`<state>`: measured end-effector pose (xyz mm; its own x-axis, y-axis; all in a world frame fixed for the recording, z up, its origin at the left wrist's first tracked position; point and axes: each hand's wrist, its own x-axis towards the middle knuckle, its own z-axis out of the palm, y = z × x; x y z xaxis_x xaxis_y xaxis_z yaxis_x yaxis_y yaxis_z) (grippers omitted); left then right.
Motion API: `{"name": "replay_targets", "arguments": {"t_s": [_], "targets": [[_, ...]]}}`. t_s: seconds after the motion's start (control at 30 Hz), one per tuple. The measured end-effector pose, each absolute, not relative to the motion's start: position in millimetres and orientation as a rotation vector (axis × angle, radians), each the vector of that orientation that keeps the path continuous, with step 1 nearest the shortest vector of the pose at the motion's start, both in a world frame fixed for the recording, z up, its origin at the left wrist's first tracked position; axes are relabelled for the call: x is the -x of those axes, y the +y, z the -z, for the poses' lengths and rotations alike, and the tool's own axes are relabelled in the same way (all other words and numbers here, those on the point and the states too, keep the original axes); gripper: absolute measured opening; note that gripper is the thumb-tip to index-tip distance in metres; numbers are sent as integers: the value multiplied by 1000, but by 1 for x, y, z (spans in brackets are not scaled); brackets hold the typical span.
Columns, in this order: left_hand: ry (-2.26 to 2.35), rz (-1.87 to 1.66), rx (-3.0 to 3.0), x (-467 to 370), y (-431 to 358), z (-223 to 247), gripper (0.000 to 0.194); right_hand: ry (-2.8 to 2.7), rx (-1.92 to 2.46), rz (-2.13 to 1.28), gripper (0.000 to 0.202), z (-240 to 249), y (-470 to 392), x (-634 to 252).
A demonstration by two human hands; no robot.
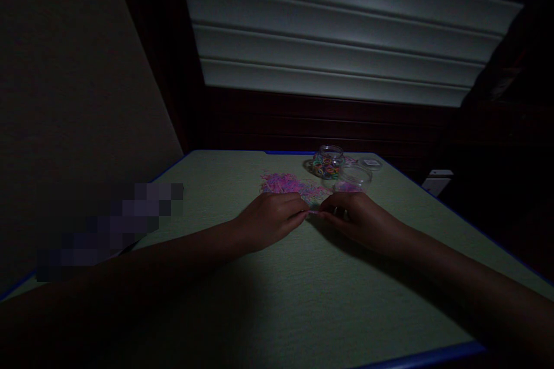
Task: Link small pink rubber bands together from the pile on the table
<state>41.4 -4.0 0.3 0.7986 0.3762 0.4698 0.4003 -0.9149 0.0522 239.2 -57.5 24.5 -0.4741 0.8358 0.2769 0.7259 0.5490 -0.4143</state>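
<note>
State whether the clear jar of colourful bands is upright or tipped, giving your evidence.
Upright: the jar has its round mouth facing up, and the colourful bands lie below it, inside.

Slatted pale panel (337,34) beyond blue-edged green table (303,294); white object (437,183) past table's right side.

Very dim, grainy view, deep shadows at the sides, soft shadows beneath both forearms (437,253)
</note>
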Motion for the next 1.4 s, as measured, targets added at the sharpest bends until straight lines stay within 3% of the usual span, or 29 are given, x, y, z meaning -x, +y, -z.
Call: {"name": "replay_targets", "arguments": {"t_s": [1.4], "targets": [[-643, 817, 2938, -41, -4, 1, 21, -2339, 1249, -152, 17, -25, -55, -244]]}}
